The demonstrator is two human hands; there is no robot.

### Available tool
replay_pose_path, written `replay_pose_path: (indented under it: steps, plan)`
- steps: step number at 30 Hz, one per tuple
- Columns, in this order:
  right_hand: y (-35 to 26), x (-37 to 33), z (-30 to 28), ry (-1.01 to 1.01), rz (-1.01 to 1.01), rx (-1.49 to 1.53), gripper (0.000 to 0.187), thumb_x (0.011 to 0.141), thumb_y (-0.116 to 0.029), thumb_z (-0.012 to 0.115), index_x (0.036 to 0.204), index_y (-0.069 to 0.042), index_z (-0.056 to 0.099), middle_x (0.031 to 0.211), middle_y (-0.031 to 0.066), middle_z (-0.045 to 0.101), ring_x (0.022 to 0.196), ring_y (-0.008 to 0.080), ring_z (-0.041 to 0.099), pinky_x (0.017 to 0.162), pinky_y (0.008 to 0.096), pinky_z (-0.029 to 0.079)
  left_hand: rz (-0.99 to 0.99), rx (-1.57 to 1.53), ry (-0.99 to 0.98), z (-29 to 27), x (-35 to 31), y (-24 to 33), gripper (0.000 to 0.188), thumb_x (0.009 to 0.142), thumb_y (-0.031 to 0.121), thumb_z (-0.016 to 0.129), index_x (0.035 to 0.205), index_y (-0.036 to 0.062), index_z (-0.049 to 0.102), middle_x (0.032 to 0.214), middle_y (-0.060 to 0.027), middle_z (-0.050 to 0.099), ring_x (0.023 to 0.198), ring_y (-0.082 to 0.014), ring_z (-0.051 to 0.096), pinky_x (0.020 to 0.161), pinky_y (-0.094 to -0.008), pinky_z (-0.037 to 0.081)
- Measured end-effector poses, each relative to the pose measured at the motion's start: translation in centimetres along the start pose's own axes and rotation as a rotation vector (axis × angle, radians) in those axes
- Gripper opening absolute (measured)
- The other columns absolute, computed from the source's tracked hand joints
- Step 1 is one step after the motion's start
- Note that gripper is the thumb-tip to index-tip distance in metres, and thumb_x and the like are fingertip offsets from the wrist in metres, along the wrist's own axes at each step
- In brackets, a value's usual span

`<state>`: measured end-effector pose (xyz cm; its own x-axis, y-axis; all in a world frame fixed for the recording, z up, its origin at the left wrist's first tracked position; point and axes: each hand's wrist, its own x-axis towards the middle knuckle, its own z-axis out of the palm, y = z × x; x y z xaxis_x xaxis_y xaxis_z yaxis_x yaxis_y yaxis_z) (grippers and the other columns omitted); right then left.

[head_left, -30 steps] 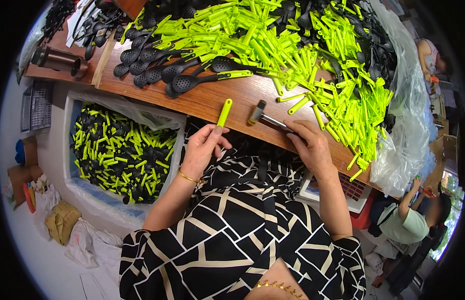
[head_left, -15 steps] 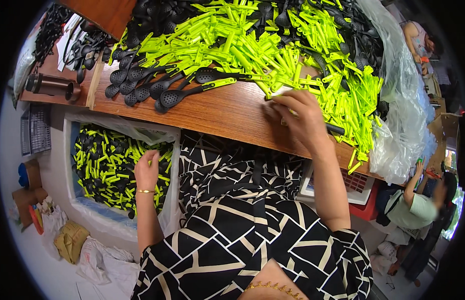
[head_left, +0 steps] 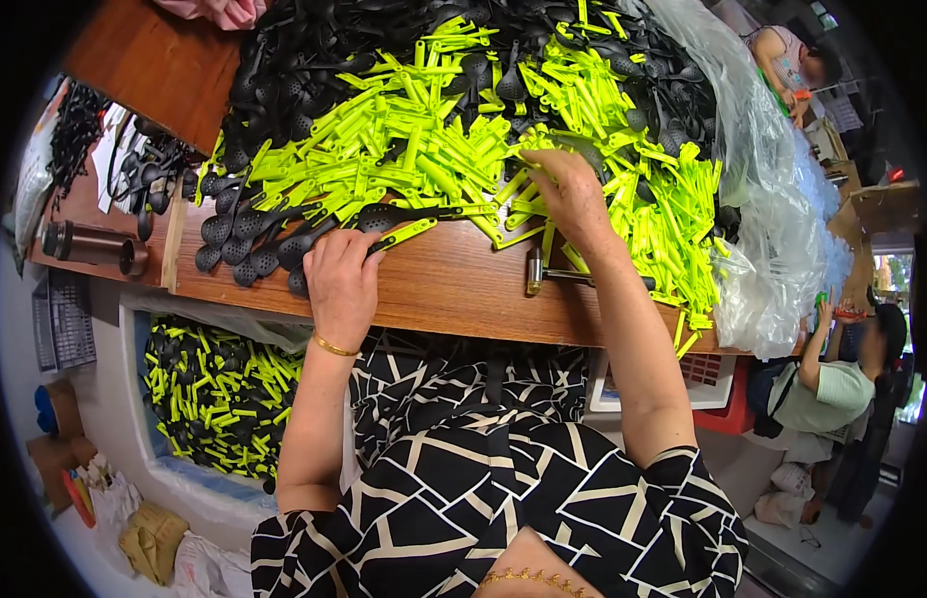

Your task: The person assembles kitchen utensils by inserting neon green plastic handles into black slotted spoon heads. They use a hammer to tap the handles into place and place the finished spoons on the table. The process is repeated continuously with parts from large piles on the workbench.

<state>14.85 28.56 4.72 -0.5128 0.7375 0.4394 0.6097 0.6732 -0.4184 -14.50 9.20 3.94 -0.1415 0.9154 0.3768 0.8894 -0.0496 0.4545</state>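
Note:
My left hand (head_left: 342, 281) is closed around the dark shaft of a slotted spoon, whose lime-green handle (head_left: 409, 235) sticks out past the fingertips at the table's front left. The spoon's bowl is hidden beneath the hand. Over the front of a heap of loose lime-green handles (head_left: 424, 149) reaches my right hand (head_left: 571, 199), fingers bent and apart, with nothing visible in them. Under my right wrist a small hammer (head_left: 534, 271) lies on the wooden table (head_left: 454, 284). Beside my left hand several black slotted spoons (head_left: 246, 227) lie grouped together.
Black spoon parts (head_left: 294, 75) are heaped at the back. Below the table's left side stands a lined bin (head_left: 135, 399) full of green-handled black utensils. A brown flask (head_left: 90, 247) lies far left. Clear plastic sheeting (head_left: 772, 229) borders the right side; other people work beyond it.
My left hand has risen from over the bin to the table and taken hold of a slotted spoon. My right hand has left the hammer and moved up to the green handles.

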Motion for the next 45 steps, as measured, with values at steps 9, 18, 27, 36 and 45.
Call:
replay_pose_path:
  steps: [9,18,27,36,45]
  plan:
    - [1.8,4.1,2.3,-0.109,0.000,-0.166,0.044,0.095,-0.020,0.074,0.138,-0.023,0.069,0.142,0.0016,0.066,0.126,0.0294,0.060,0.105,0.0470,0.047,0.037,-0.082,-0.028,-0.1,-0.1,0.6,0.024,0.090,0.013,0.077,0.114,0.0100,0.077,0.100,-0.0052,0.066,0.097,-0.0278,0.062,0.084,-0.0417,0.043]
    - [3.4,-0.4,-2.1,-0.159,-0.064,-0.173,0.036,0.095,-0.016,0.074,0.130,-0.020,0.074,0.142,0.0035,0.067,0.134,0.0301,0.058,0.109,0.0463,0.043,-0.020,-0.140,-0.079,-1.1,0.2,0.8,0.029,0.087,0.004,0.077,0.115,0.0033,0.071,0.120,-0.0146,0.065,0.112,-0.0343,0.064,0.096,-0.0429,0.049]
    - [5.4,-1.0,-5.0,-0.096,0.000,-0.250,0.018,0.090,-0.021,0.078,0.108,-0.018,0.081,0.123,-0.0003,0.074,0.121,0.0235,0.064,0.104,0.0440,0.042,0.053,-0.108,-0.124,-1.6,0.4,0.8,0.022,0.086,0.006,0.078,0.106,0.0051,0.070,0.109,-0.0097,0.067,0.103,-0.0319,0.064,0.087,-0.0431,0.046]
    - [7.2,6.7,0.1,0.031,0.119,-0.420,0.063,0.092,-0.028,0.079,0.151,-0.024,0.057,0.156,0.0071,0.055,0.147,0.0360,0.046,0.118,0.0556,0.036,0.024,-0.192,-0.146,-1.2,0.2,2.3,0.019,0.092,0.011,0.076,0.109,0.0046,0.070,0.099,-0.0111,0.072,0.093,-0.0326,0.066,0.084,-0.0426,0.046]
    - [1.6,1.2,0.0,-0.214,0.055,-0.368,0.060,0.096,-0.010,0.063,0.154,-0.021,0.054,0.168,0.0127,0.039,0.156,0.0444,0.032,0.126,0.0606,0.028,-0.162,-0.307,-0.200,-0.2,-0.1,2.8,0.021,0.091,0.012,0.078,0.109,0.0049,0.070,0.096,-0.0110,0.073,0.089,-0.0292,0.070,0.082,-0.0409,0.052]
